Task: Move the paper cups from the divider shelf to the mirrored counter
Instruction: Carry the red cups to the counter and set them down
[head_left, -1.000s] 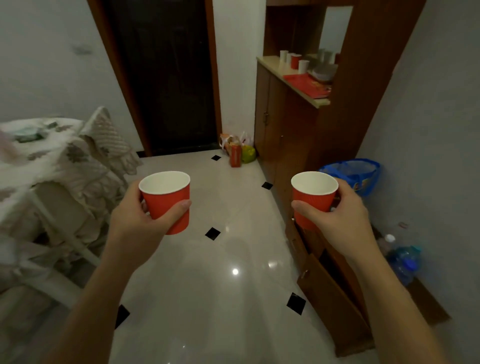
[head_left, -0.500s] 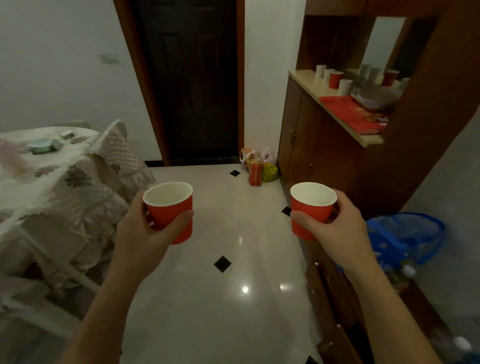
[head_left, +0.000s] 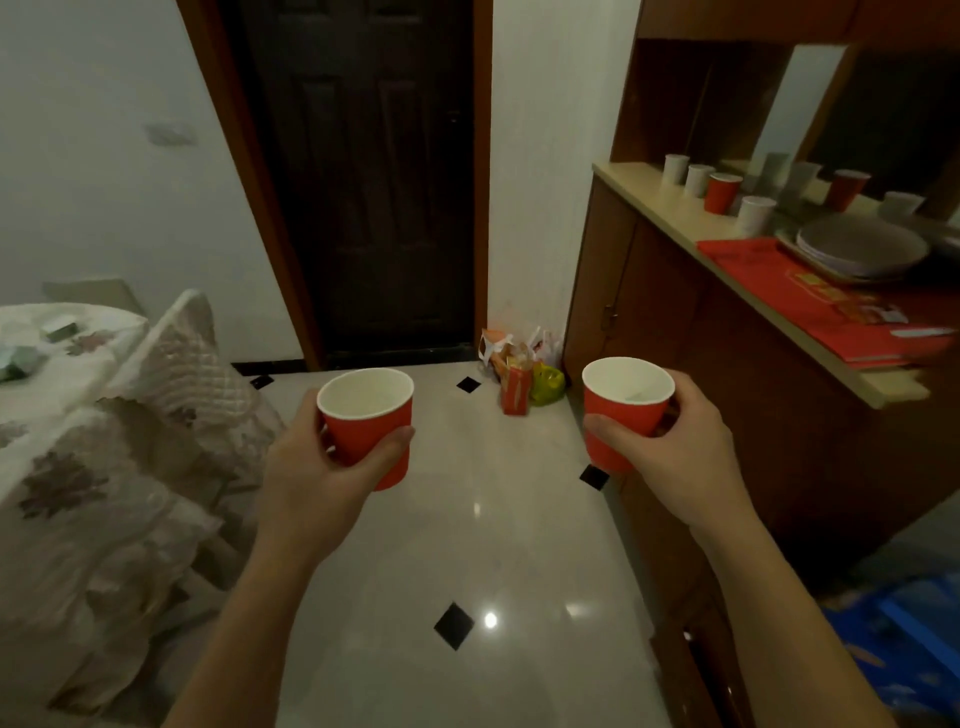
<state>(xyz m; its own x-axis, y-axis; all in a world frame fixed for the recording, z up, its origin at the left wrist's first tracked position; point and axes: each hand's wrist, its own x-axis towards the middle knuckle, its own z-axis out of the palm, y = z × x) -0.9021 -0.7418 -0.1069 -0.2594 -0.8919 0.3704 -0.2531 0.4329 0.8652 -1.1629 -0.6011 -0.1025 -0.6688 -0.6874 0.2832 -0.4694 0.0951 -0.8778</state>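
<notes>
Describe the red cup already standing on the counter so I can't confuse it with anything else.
Start at the mirrored counter on the right. Cups stand in a row at its far end. The red cup is the only red one, between white cups; the other red shape is its mirror reflection.

Glossy floor tiles (head_left: 467, 545) mirror the lamp; matt red paper cups (head_left: 371, 441) — dark wooden cabinet (head_left: 675, 332) — quilted cloth (head_left: 171, 364) over the chair.

The left hand (head_left: 317, 467) holds one red paper cup (head_left: 366, 421) over the tiled floor (head_left: 467, 545); the right hand (head_left: 675, 447) holds another red paper cup (head_left: 623, 405) beside the wooden cabinet (head_left: 675, 322). On its beige surface (head_left: 654, 200), before the mirror (head_left: 810, 119), stand four small paper cups (head_left: 722, 192), with stacked plates (head_left: 862, 244) right of them.
</notes>
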